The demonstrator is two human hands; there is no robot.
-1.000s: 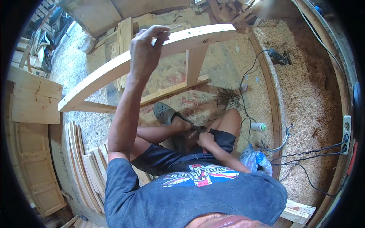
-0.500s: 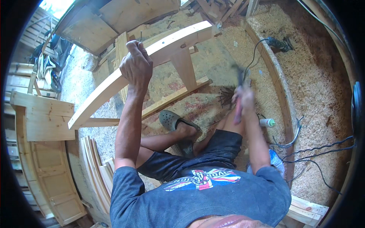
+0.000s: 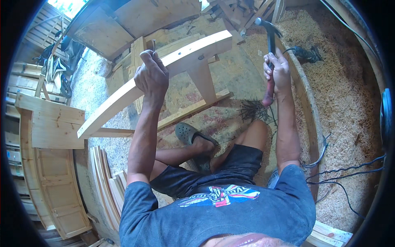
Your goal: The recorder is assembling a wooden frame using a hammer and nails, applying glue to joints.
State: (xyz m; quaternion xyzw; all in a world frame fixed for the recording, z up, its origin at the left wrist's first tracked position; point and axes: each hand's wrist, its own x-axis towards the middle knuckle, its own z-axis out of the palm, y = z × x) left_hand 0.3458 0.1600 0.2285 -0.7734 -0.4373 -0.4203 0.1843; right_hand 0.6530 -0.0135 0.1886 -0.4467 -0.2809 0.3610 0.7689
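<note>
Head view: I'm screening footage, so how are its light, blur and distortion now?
Head view: a bright patch at top left is blown out; head view: the hammer and nail show little motion blur; head view: the wood shavings darken toward upper right; head view: the fisheye picture has black corners.

Lower centre: my dark blue short-sleeved T-shirt [image 3: 230, 220], red-white-blue chest print [image 3: 219, 196]. Above it, my dark shorts [image 3: 242, 162]; mid-frame, my grey holed clog [image 3: 186, 133].
</note>
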